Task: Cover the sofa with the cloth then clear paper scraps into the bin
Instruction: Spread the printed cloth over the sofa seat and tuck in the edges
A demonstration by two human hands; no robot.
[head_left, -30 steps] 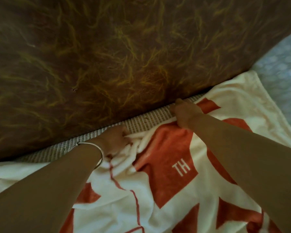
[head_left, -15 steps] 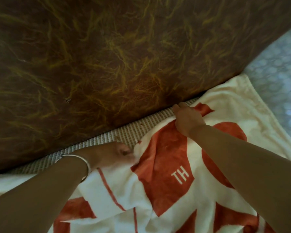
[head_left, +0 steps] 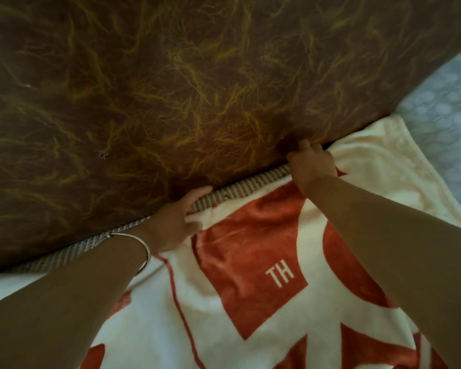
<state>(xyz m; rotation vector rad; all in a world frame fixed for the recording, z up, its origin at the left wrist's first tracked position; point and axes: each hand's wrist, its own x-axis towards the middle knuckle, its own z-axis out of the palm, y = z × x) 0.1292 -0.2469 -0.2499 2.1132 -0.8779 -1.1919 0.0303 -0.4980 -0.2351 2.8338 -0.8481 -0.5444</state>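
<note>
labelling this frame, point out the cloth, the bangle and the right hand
cloth [head_left: 250, 262], head view, red patch left of the letters
bangle [head_left: 144, 247], head view, band on the left wrist
right hand [head_left: 313, 162], head view, back of hand

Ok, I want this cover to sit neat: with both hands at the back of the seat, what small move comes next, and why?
Probably push the cloth's top edge further into the gap under the backrest. A strip of woven seat fabric shows uncovered between the left hand and right hand, and both hands already press at that crease.
</note>
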